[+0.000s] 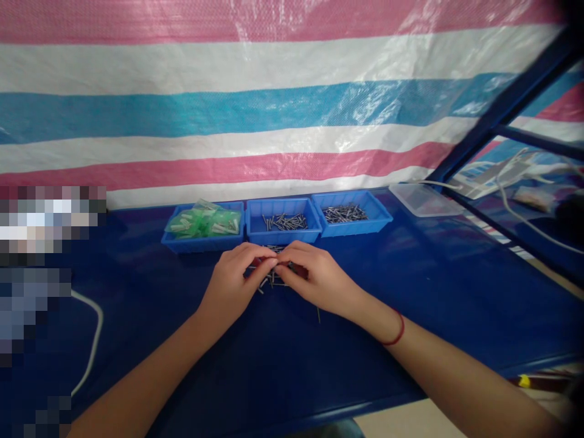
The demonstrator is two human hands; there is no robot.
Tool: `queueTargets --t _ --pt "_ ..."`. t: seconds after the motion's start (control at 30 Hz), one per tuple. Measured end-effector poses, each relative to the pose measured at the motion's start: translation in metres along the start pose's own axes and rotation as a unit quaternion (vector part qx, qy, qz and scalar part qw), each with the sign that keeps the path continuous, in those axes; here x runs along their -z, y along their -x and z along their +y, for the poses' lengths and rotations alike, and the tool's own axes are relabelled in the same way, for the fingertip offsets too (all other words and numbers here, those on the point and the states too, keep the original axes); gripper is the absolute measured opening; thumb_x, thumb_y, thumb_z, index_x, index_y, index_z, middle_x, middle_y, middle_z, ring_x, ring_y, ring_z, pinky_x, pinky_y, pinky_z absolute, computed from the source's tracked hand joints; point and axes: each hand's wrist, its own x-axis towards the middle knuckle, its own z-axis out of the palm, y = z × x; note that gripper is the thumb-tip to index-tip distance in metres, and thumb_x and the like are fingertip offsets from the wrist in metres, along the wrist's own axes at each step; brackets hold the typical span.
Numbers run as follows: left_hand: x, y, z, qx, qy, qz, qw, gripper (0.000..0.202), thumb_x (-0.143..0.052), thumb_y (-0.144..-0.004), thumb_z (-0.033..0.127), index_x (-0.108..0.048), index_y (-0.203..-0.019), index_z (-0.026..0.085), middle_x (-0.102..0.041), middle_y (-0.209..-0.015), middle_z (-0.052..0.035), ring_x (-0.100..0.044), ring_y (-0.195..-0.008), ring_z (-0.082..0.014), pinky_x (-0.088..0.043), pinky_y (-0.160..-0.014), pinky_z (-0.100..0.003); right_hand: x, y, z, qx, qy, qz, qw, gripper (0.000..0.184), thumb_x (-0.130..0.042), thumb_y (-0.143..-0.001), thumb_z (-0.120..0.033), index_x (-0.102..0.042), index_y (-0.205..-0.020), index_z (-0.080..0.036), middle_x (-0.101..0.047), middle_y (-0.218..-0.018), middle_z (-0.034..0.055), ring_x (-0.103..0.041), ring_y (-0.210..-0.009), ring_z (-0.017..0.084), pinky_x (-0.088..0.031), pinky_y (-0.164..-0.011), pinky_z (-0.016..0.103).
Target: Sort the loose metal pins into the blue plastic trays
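Observation:
My left hand (232, 275) and my right hand (322, 275) meet over the dark blue table, thumbs and forefingers pinched with the tips touching. Whatever lies between the fingertips is too small and too covered to make out. Under and behind the fingers is a loose heap of thin metal pins (272, 281), partly hidden by both hands. One thin pin (319, 314) shows just below my right hand. Behind the heap stands the middle blue bin (283, 236), with similar metal pins (292, 222) in it.
The left blue bin (203, 245) holds green bags with pale pieces. More short metal pins fill part of the right blue bin (358, 228). A clear plastic lid (424, 201) lies farther right, near a metal frame (493, 115). A white cable (98, 328) runs at left.

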Motion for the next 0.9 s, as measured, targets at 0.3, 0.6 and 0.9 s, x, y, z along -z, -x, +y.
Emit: queueTargets --t 0.3,0.6,0.9 --pt "-0.002 0.001 0.009 0.023 0.067 0.018 0.997 0.006 -0.062 -0.086 0.024 -0.064 -0.089 0.019 -0.068 -0.085 0.0006 -0.062 -0.076 -0.0123 -0.048 -0.072 -0.023 0.001 0.001 -0.003 0.033 0.000 0.019 0.999 0.012 -0.055 -0.090 -0.020 -0.066 -0.091 -0.017 -0.062 -0.084 0.0045 -0.056 -0.074 0.012 -0.044 -0.067 0.024" --pt "-0.001 0.002 0.008 0.001 0.078 0.028 0.997 0.004 -0.059 -0.088 0.021 -0.063 -0.089 0.020 -0.065 -0.085 0.0007 -0.060 -0.077 -0.0117 -0.047 -0.072 -0.023 0.003 -0.002 0.000 0.009 -0.025 0.006 1.000 0.009 -0.061 -0.085 -0.019 -0.068 -0.090 -0.017 -0.063 -0.086 0.0046 -0.052 -0.063 0.010 -0.042 -0.059 0.024" --pt "0.010 -0.003 0.006 -0.038 0.061 0.027 0.997 0.005 -0.057 -0.089 0.018 -0.061 -0.091 0.020 -0.060 -0.089 0.0002 -0.057 -0.079 -0.0107 -0.045 -0.074 -0.023 0.005 -0.002 0.001 -0.013 -0.057 0.074 0.996 0.004 -0.064 -0.082 -0.021 -0.066 -0.081 -0.018 -0.061 -0.078 0.0018 -0.049 -0.058 0.009 -0.041 -0.055 0.025"
